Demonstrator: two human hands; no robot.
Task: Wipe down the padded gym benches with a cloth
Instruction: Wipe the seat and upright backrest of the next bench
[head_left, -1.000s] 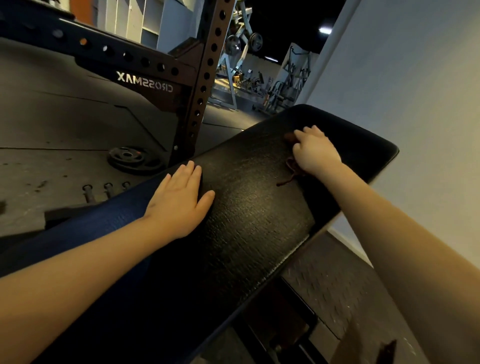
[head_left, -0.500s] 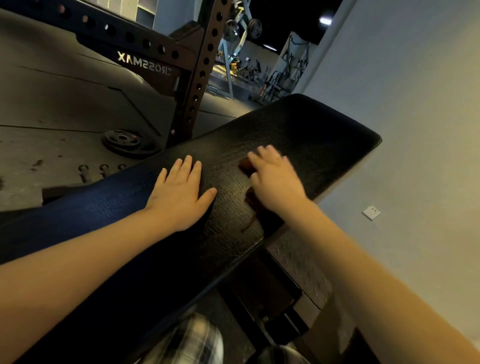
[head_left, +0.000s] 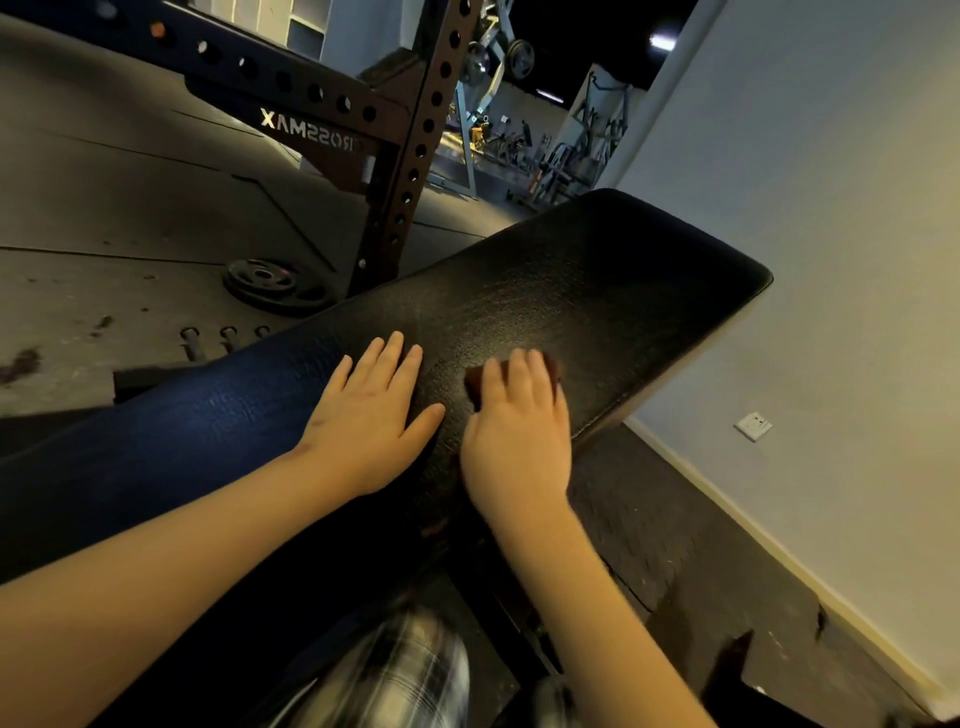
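Flat-fingered, right hand pins the brown cloth to the bench pad near its right edge; left hand spread flat just beside. Bare pad runs ahead. Cloth has come back from the far end.

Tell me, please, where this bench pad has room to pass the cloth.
Bare: the far stretch of the bench pad, from the fingertips to its rounded end, and the bluish strip left of the left hand. Crowded: the middle, where the left hand lies beside the right hand on the cloth.
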